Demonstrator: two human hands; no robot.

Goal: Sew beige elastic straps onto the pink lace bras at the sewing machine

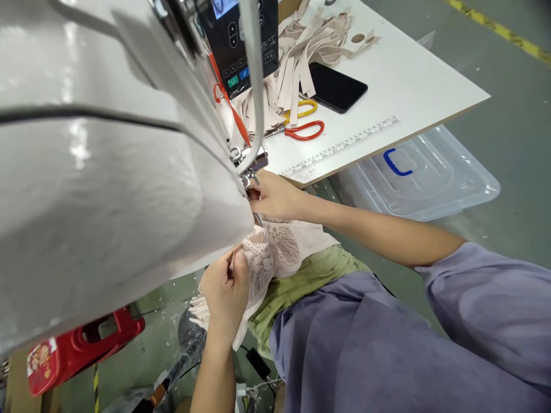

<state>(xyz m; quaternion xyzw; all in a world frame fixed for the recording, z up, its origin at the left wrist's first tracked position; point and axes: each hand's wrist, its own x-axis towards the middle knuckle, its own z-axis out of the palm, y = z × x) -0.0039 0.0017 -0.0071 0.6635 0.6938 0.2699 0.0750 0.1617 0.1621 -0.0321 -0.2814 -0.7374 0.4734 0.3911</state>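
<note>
Under the head of a white sewing machine, a pale pink lace garment hangs down over my lap. My left hand pinches the edge of the lace between thumb and fingers, just below the needle area. Beside the metal presser parts, my right hand is closed at the upper end of the garment; its fingertips are partly hidden by the machine. The rest of the garment lies over a green cloth on my lap.
On the white table lie beige fabric strips, a black phone, scissors with red and yellow handles and a ruler. A control panel stands above. Below are a clear plastic lid and a red plastic stool.
</note>
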